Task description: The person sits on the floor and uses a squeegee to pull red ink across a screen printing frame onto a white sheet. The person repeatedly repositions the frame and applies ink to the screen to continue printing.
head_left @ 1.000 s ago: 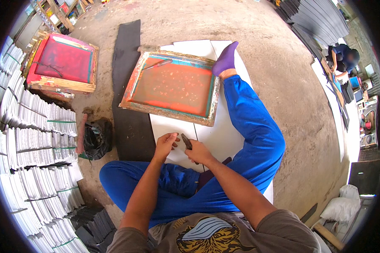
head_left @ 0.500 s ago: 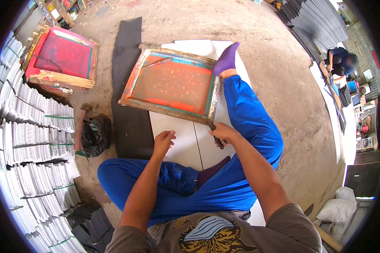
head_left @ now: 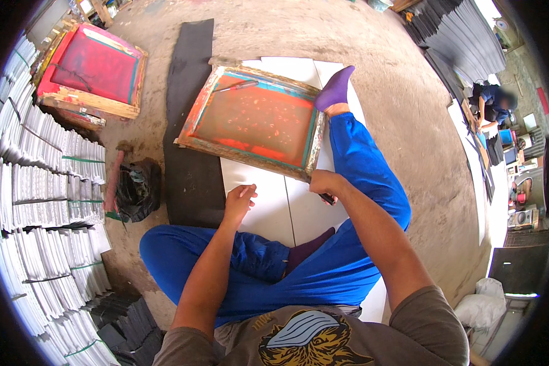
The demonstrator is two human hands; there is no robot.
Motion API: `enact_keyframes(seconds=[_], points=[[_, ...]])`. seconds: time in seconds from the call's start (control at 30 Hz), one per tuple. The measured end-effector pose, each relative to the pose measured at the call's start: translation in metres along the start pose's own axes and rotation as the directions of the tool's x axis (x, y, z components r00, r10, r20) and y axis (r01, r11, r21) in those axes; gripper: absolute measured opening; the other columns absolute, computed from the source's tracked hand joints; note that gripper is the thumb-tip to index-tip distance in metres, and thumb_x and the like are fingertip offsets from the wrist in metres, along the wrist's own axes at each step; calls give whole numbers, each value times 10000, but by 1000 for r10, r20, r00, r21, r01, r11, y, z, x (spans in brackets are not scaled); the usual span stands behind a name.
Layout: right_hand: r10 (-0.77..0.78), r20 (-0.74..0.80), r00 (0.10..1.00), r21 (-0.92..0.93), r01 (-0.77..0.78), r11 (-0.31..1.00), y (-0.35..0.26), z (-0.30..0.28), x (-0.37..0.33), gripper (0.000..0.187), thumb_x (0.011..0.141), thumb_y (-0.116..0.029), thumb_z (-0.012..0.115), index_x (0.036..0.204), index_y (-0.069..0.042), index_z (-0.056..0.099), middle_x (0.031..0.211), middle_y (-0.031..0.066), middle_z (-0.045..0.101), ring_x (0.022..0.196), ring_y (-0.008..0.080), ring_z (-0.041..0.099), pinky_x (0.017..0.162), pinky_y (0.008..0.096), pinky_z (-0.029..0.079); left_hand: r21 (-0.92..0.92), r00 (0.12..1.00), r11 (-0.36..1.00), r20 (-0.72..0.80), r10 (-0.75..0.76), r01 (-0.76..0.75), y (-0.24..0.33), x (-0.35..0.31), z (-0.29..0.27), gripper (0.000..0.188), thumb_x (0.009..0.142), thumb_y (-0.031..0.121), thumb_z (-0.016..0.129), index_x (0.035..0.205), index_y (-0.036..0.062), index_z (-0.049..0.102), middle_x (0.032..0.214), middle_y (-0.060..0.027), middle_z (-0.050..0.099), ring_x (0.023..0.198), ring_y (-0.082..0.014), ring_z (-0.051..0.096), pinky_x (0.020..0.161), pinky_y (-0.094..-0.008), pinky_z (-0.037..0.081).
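Note:
A wooden-framed printing screen [head_left: 253, 125], stained orange and teal, lies across white boards in front of me. My right hand [head_left: 327, 183] is closed round a dark-handled tool [head_left: 328, 199] at the frame's near right corner. The tool's working end is hidden by the hand, so its kind is unclear. My left hand [head_left: 240, 203] hovers over the white board [head_left: 265, 196] nearer my lap, apart from the frame. Its fingers are curled, and whatever they may hold cannot be made out. On the far part of the screen rests a slim screwdriver-like tool [head_left: 236, 86].
My purple-socked foot [head_left: 335, 89] presses by the frame's right side. A black sheet [head_left: 192, 128] lies to the left, beside a black bag [head_left: 141, 192]. Farther left are a pink-red screen [head_left: 94, 66] and stacked white bundles [head_left: 49, 192]. Another person [head_left: 494, 100] sits far right.
My right hand has turned over and moved slightly up against the frame corner, hiding most of the tool. My left hand has shifted slightly. The other shifts come from the view moving.

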State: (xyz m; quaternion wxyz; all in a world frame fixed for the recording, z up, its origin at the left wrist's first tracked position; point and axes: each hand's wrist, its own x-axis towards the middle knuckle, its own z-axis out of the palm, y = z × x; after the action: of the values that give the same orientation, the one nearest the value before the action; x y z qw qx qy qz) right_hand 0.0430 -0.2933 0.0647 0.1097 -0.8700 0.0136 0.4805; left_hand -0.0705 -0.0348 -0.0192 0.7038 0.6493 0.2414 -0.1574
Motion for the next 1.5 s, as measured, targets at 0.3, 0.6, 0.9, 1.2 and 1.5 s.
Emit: enact_keyframes(seconds=[0.3,0.6,0.9,1.2,1.5], points=[[115,116,986,92,-126,988,-12,-16,-5,277,869,-83,509,1033,122,598,733,249,661,557,340,679,430,488,533,16,1000,1000,25,9,-9,-3,5,-3,375,986,394,619,1126,53,686,943,-48,702,699,-97,605,621,-258,479],[111,-33,993,126,-106,986,-13,13,-6,251,870,-58,477,999,103,619,724,207,680,545,291,679,450,473,537,0,1000,1000,8,-2,2,1,4,2,397,971,398,651,1074,17,693,898,-46,702,674,-99,585,583,-250,460],[98,-436,895,261,22,965,-1,72,3,331,869,-133,530,1095,52,685,1095,329,679,1074,482,661,950,543,526,25,999,1000,50,10,-12,-5,7,-3,459,980,426,607,1146,5,681,968,-79,713,717,-140,618,623,-288,490],[105,-615,781,274,86,958,-3,103,11,307,857,-163,591,1109,9,632,994,324,689,966,492,683,891,569,543,13,1000,1000,9,-23,22,2,2,-1,472,976,445,620,1148,10,684,966,-85,709,719,-138,616,634,-288,491],[-122,-621,775,217,320,922,-3,132,10,322,827,-213,626,1078,-12,625,875,311,690,809,500,684,764,607,543,19,997,1000,71,16,-17,2,-1,9,430,959,413,668,1130,19,697,962,-72,722,691,-122,593,637,-284,484]])
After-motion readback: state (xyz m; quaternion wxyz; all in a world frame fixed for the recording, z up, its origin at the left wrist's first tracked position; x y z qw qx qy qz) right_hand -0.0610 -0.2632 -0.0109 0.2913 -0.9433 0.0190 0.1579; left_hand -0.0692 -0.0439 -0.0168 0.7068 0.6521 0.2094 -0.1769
